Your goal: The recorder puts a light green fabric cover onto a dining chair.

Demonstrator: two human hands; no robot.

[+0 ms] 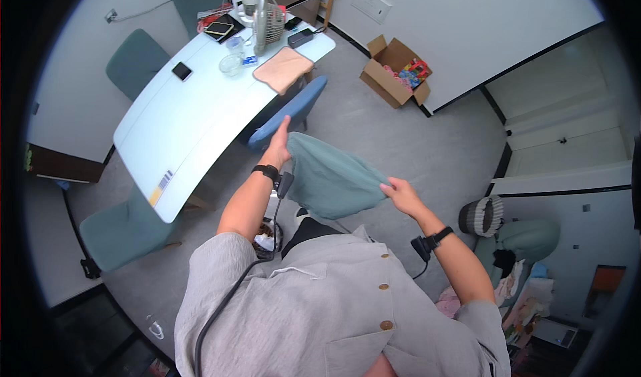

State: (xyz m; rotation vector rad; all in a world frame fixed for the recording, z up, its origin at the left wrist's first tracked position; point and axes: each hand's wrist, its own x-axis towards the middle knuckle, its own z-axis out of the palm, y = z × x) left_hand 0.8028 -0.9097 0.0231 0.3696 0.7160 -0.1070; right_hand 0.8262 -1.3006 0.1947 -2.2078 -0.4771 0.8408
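A grey-green cloth (334, 177) is spread between my two hands, in front of my body and above the floor. At its left edge is my left hand (277, 149), its fingers pointing up and away and partly hidden; the cloth hangs from this hand. My right hand (399, 195) pinches the right corner between thumb and fingers. The cloth's upper edge runs slack from hand to hand, and its lower part bulges toward me. Just beyond my left hand stands a blue chair (288, 113), its back near the table.
A white table (180, 123) at left carries a fan (268, 27), a phone (181, 71) and an orange cloth (284, 69). Green chairs (123, 233) stand around it. An open cardboard box (390, 77) lies far right. A striped basket (481, 215) stands at right, a bin (268, 238) near my feet.
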